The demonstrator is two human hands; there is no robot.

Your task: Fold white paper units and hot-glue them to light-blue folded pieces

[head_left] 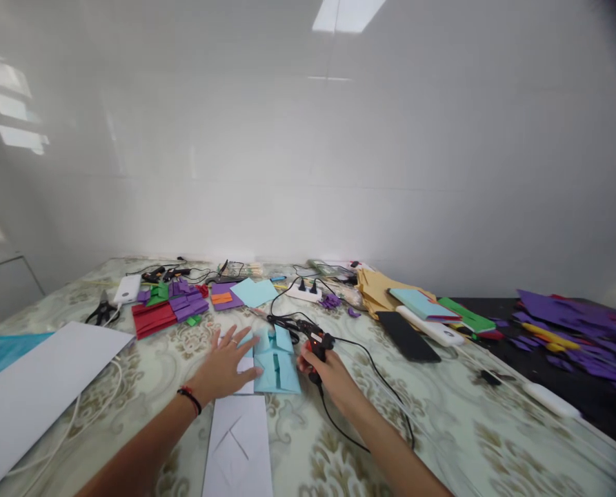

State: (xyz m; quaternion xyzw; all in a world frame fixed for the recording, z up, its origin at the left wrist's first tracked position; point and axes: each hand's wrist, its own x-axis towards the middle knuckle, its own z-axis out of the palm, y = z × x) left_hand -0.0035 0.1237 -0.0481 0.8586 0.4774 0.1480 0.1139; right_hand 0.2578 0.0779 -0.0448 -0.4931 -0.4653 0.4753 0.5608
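My left hand (231, 362) lies flat with fingers spread, pressing on a white and light-blue paper piece on the patterned tablecloth. Touching its thumb side is a light-blue folded paper (287, 373) with small green strips on it. My right hand (321, 362) is wrapped round the handle of a black glue gun (322, 341), beside the right edge of the blue paper. The gun points up and left, and its tip is hard to make out against the cords. Below my left hand a creased white paper sheet (238, 449) lies towards me.
A large white board (54, 393) lies at left, near scissors (102, 308). Red folded paper (153, 319) and purple pieces lie beyond. A power strip (303, 293) sits behind, its black cord looping at right. A black tablet-like slab (407, 336) and yellow envelopes (385, 288) lie right.
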